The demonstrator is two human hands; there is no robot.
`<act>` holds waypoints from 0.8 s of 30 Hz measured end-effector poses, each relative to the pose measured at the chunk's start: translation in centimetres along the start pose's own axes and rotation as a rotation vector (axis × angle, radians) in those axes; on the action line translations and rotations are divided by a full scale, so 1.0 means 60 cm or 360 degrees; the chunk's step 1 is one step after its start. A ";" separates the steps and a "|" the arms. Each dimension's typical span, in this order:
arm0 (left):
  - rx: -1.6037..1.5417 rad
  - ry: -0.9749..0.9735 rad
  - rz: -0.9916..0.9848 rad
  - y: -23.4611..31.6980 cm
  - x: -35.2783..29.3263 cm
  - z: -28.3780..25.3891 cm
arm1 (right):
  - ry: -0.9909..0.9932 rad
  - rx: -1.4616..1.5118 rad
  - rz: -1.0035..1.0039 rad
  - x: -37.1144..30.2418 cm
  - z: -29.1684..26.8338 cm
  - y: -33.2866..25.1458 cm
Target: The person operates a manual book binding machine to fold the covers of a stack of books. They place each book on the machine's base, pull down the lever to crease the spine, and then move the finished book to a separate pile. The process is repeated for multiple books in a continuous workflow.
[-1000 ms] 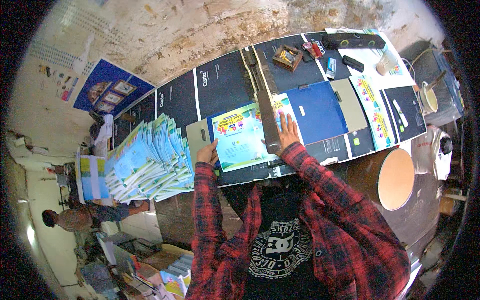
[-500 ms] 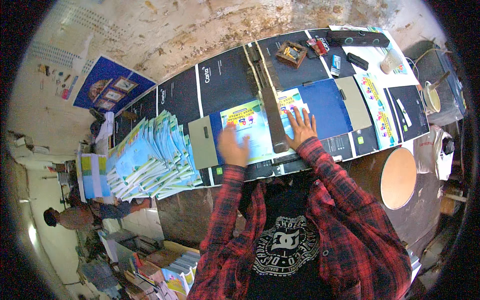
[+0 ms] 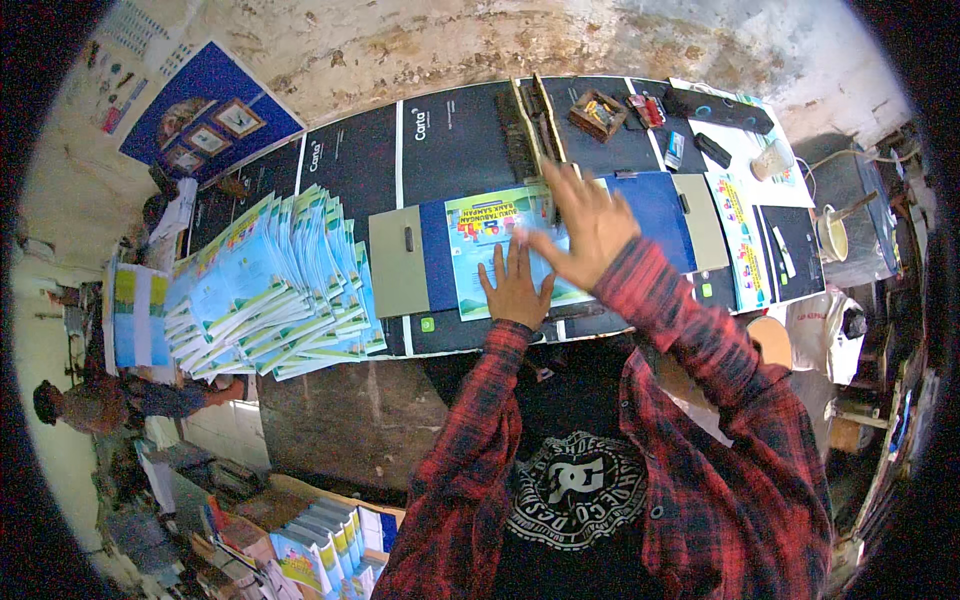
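Note:
My left hand (image 3: pixel 514 292) lies flat with spread fingers on the lower part of a printed light-blue booklet cover (image 3: pixel 475 262). The cover rests on a long dark-blue board (image 3: pixel 437 268) with grey end pieces (image 3: pixel 396 250). Over the cover's right side is my right hand (image 3: pixel 590 225), smeared by motion, its fingers apart and nothing seen in them. It hides part of the cover and board. Behind it, a pair of worn wooden rails (image 3: pixel 535 120) runs toward the wall.
Left on the table, many similar covers (image 3: pixel 235 270) lie fanned in a heap. More printed sheets (image 3: pixel 740 245) lie at the right. Farther back are a wooden box (image 3: pixel 598 115), a black speaker bar (image 3: pixel 718 108) and a plastic cup (image 3: pixel 772 160). A person (image 3: pixel 80 405) is at far left.
My left hand has moved right and settled on the cover. My right hand has moved left and lifted. The dark wooden bar no longer shows across the cover.

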State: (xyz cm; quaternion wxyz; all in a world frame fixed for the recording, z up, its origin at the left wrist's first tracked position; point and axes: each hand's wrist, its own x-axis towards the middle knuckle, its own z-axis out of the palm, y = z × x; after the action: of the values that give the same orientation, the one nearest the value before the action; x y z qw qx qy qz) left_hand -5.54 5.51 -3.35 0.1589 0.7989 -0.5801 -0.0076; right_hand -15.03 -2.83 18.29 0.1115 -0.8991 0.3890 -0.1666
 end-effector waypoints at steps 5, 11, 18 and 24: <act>0.0084 0.0108 0.0029 -0.001 -0.002 0.013 | 0.0111 -0.0301 0.0022 -0.116 0.198 0.038; 0.0004 0.0148 -0.0001 0.003 0.002 0.007 | 0.0031 0.0045 -0.0122 -0.106 0.160 0.053; -0.0140 0.0104 -0.0050 -0.005 0.000 -0.003 | 0.0272 0.1358 0.0585 0.010 0.082 0.232; -0.0153 0.0111 -0.0038 -0.017 -0.004 -0.009 | 0.0164 0.0800 0.0981 -0.089 0.297 0.361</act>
State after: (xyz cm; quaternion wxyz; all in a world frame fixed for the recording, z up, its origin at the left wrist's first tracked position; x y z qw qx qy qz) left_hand -4.57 6.14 -3.13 0.2171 0.7970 -0.5635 -0.0096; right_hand -25.95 -12.22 -6.37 0.3531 -0.6754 0.5928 -0.2601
